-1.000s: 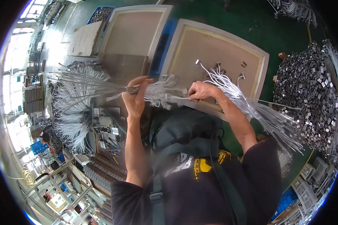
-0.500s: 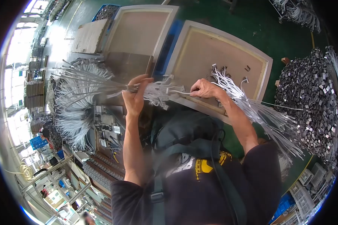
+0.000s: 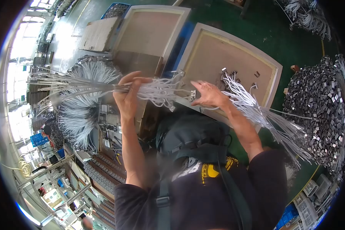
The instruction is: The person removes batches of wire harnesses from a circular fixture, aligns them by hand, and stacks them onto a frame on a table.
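Left hand (image 3: 127,94) gripping cable bundle (image 3: 155,90), long axis crosswise, connector ends (image 3: 172,109) toward spread right hand (image 3: 211,95)

Cable bundle (image 3: 157,91): whitish-grey, roughly horizontal, gathered in left hand (image 3: 127,91); long strands fan out one side, shorter bent ends on the other. Small metallic connector (image 3: 193,95) between right hand's (image 3: 207,94) thumb and fingers, contact unclear. Second bundle (image 3: 258,109): white, slants across framed panel's (image 3: 276,82) edge, far ends splayed.
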The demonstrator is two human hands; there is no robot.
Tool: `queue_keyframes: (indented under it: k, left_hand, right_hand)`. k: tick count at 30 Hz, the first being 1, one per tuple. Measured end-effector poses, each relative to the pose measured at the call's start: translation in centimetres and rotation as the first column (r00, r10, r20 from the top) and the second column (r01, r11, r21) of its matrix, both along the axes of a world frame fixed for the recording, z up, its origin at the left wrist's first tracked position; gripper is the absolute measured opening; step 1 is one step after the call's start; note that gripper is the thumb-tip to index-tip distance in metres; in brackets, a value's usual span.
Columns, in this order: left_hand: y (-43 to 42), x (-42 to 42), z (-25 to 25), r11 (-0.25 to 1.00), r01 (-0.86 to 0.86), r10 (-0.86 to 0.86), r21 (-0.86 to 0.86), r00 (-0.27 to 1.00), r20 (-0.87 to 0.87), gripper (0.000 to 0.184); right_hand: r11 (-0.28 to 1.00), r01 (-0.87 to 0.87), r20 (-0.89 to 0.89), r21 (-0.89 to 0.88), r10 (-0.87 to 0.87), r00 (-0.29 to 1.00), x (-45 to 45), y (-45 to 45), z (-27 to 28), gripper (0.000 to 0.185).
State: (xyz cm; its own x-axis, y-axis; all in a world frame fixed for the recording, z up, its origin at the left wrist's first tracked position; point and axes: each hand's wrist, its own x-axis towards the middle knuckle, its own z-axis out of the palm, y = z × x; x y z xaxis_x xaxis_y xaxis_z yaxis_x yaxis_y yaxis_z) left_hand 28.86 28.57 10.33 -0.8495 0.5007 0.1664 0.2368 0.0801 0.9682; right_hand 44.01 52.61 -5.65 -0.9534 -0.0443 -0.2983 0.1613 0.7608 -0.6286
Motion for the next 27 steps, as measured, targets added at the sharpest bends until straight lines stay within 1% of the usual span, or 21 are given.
queue_keyframes:
  k: [1, 2, 3, 4, 5, 6, 7, 8, 9, 11, 12, 13, 15, 17, 19, 21, 22, 23, 24, 25, 27]
  left_hand:
    - [-0.1, -0.2, 0.4, 1.000, 0.027, -0.028, -0.005, 0.999, -0.035, 0.030]
    - [0.0, 0.0, 0.9, 1.000, 0.002, -0.003, -0.016, 0.998, -0.068, 0.028]
    - [-0.3, 0.3, 1.1, 1.000, -0.009, 0.008, -0.016, 0.997, -0.072, 0.028]
    - [-0.5, 0.4, 1.2, 0.996, -0.040, 0.038, 0.085, 0.999, 0.025, 0.029]
    - [-0.4, 0.6, 1.4, 0.980, -0.076, 0.053, 0.183, 0.991, 0.125, 0.030]
    - [0.5, 1.2, 1.9, 0.902, -0.057, -0.033, 0.429, 0.979, 0.200, 0.026]
    - [0.2, 1.3, 2.5, 0.903, -0.060, -0.029, 0.426, 0.980, 0.198, 0.026]
    - [-0.1, 1.4, 3.0, 0.872, -0.047, -0.056, 0.487, 0.979, 0.195, 0.025]
    - [-0.4, 1.3, 3.6, 0.837, -0.037, -0.080, 0.545, 0.979, 0.189, 0.025]
    - [-1.5, 1.1, 5.1, 0.856, -0.055, -0.033, 0.514, 0.986, 0.162, 0.026]
    - [-2.3, 0.7, 5.6, 0.866, -0.014, -0.055, 0.500, 0.991, 0.122, 0.027]
    - [-3.1, 0.3, 6.0, 0.874, 0.025, -0.074, 0.486, 0.994, 0.083, 0.029]
    - [-4.4, -1.3, 6.6, 0.889, -0.005, -0.014, 0.457, 0.999, 0.038, 0.030]
    - [-5.6, -2.8, 7.6, 0.890, -0.112, 0.079, 0.442, 0.993, 0.092, 0.033]
    - [-7.5, -4.7, 7.9, 0.895, -0.119, 0.083, 0.429, 0.991, 0.101, 0.033]
    - [-9.4, -6.4, 7.2, 0.924, 0.002, -0.020, 0.383, 0.999, 0.043, 0.032]
    - [-10.9, -7.4, 6.0, 0.926, -0.059, 0.028, 0.372, 0.996, 0.088, 0.029]
    - [-11.6, -8.3, 4.2, 0.927, -0.073, 0.040, 0.368, 0.995, 0.096, 0.029]
    - [-11.8, -9.0, 2.1, 0.950, -0.249, 0.238, 0.185, 0.968, 0.084, 0.027]
    - [-12.4, -9.8, -0.2, 0.911, -0.413, 0.412, -0.002, 0.910, 0.036, 0.028]
    - [-15.4, -11.2, -6.9, 0.858, -0.506, 0.507, -0.090, 0.862, -0.004, 0.031]
  right_hand:
    - [0.994, 0.094, -0.255, -0.053, -0.104, 0.961, -0.2, -1.0, 0.4, 0.105]
    - [0.995, 0.082, -0.261, -0.050, -0.093, 0.961, -1.0, -1.7, 1.0, 0.105]
    - [0.983, 0.069, -0.407, -0.171, -0.135, 0.904, -1.8, -2.8, 1.9, 0.114]
    - [0.957, 0.037, -0.534, -0.288, -0.193, 0.823, -3.0, -4.0, 2.7, 0.124]
    - [0.933, -0.014, -0.616, -0.361, -0.227, 0.754, -4.6, -5.9, 2.8, 0.120]
    - [0.901, -0.069, -0.682, -0.428, -0.272, 0.678, -6.2, -8.2, 2.7, 0.116]
    - [0.860, -0.056, -0.649, -0.508, -0.339, 0.681, -7.4, -11.1, 1.8, 0.106]
    - [0.813, -0.048, -0.616, -0.580, -0.400, 0.678, -8.4, -13.3, 1.3, 0.097]
    - [0.813, -0.058, -0.622, -0.580, -0.396, 0.675, -9.3, -14.4, 1.5, 0.097]
    - [0.804, -0.073, -0.626, -0.590, -0.398, 0.671, -10.7, -16.5, 1.7, 0.077]
    - [0.788, -0.078, -0.638, -0.611, -0.432, 0.638, -11.3, -17.3, 2.7, 0.068]
    - [0.783, -0.095, -0.639, -0.614, -0.423, 0.643, -12.0, -18.1, 3.0, 0.068]
    - [0.778, -0.111, -0.647, -0.619, -0.424, 0.634, -13.8, -19.5, 3.7, 0.069]
    - [0.777, -0.139, -0.649, -0.614, -0.397, 0.649, -15.3, -20.8, 4.4, 0.070]
    - [0.754, -0.155, -0.628, -0.639, -0.395, 0.671, -16.9, -22.1, 5.0, 0.071]
    - [0.760, -0.160, -0.628, -0.630, -0.378, 0.680, -18.4, -23.5, 4.4, 0.073]
    - [0.793, -0.125, -0.644, -0.596, -0.380, 0.664, -19.2, -24.4, 3.8, 0.074]
    - [0.823, -0.087, -0.659, -0.561, -0.380, 0.649, -19.8, -25.2, 3.0, 0.076]
    - [0.850, -0.059, -0.631, -0.523, -0.340, 0.698, -20.4, -26.0, 1.0, 0.084]
    - [0.849, -0.053, -0.620, -0.526, -0.340, 0.707, -20.4, -26.7, -0.9, 0.084]
    - [0.939, -0.019, -0.542, -0.342, -0.180, 0.821, -20.4, -26.7, -4.0, 0.089]
